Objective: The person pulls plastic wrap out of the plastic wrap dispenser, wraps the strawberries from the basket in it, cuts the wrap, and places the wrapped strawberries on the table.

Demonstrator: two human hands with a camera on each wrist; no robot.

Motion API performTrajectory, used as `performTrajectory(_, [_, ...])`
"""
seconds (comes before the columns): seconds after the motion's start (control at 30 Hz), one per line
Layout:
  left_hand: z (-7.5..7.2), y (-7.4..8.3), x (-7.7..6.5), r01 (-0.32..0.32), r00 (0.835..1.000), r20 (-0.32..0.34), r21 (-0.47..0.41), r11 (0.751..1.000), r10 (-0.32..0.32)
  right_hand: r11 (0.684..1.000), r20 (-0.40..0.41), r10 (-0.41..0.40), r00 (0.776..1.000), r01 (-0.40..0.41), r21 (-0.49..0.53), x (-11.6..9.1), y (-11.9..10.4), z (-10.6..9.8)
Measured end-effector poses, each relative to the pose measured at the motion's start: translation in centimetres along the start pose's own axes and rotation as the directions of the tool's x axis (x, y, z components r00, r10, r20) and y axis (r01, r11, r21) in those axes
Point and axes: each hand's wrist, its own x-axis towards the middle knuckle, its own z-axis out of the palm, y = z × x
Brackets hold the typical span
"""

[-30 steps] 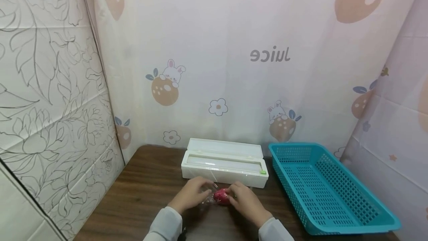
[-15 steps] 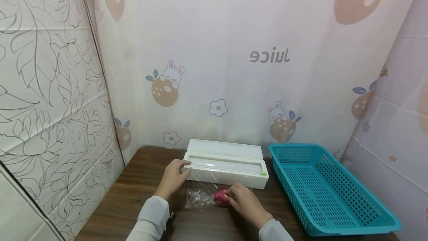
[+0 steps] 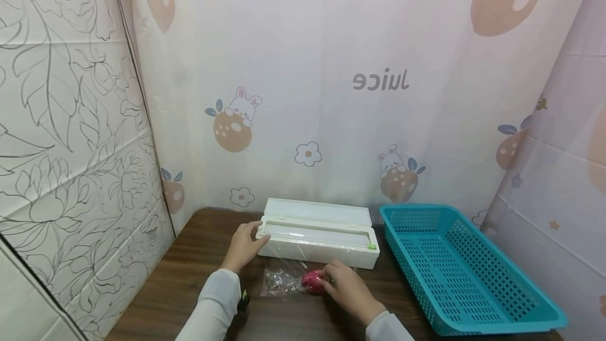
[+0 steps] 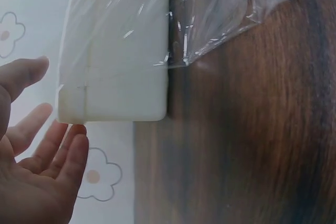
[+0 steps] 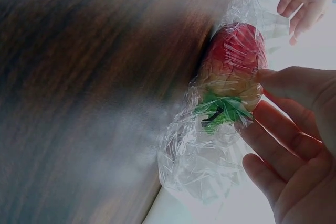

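Wrapped as it is in clear film [image 5: 189,150], the strawberry [image 3: 311,281] lies on the table [image 3: 175,283] in front of a long white box [image 3: 312,250]. It is red, paling to yellow near its green leaves [image 5: 223,111], with a short dark stem [image 5: 212,117]. The right hand [image 3: 347,287] holds it lightly between thumb and fingertips, hiding its leafy end from the head view.

The film spreads crumpled to the left of the strawberry and reaches back over the front wall of the box, so it lies across the space between the two. The left hand [image 3: 243,246] is at the box's left end, its thumb well apart from the fingers and its fingertips at the corner; it grasps nothing.

The box has its lid [image 3: 318,212] raised at the back, a pale roll [image 3: 312,232] inside and a green slider [image 3: 372,247] near the right end. Just right of it stands a turquoise basket [image 3: 502,327] with pierced walls.

Behind hangs a curtain [image 3: 284,41] printed with rabbits, strawberries and flowers; its one readable word, "Juice" [image 3: 381,80], appears mirrored. A white curtain [image 3: 71,136] with line-drawn flowers hangs at the left.
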Motion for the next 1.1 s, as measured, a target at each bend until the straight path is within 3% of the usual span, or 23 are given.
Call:
performTrajectory(0.33, [0.6,-1.0,0.4,0.106,0.994,0.024,-0.043,0.993,-0.105,1.000,0.007,0.005,1.000,-0.005,-0.001,0.0,0.0,0.0])
performTrajectory(0.63, [0.7,-1.4,0.3,0.165,0.986,0.055,-0.115,0.980,-0.160,0.999,-0.004,-0.037,0.999,0.037,-0.006,0.0,0.0,0.0])
performTrajectory(0.97, [0.9,-1.3,0.4,0.189,0.981,0.067,-0.148,0.971,-0.181,0.999,-0.001,-0.033,0.999,0.033,-0.010,-0.2,0.2,-0.2])
performTrajectory(1.1, [1.0,-1.2,0.4,0.163,0.986,0.059,-0.160,0.974,-0.155,1.000,0.009,-0.024,1.000,0.024,-0.010,-0.2,0.4,-0.6])
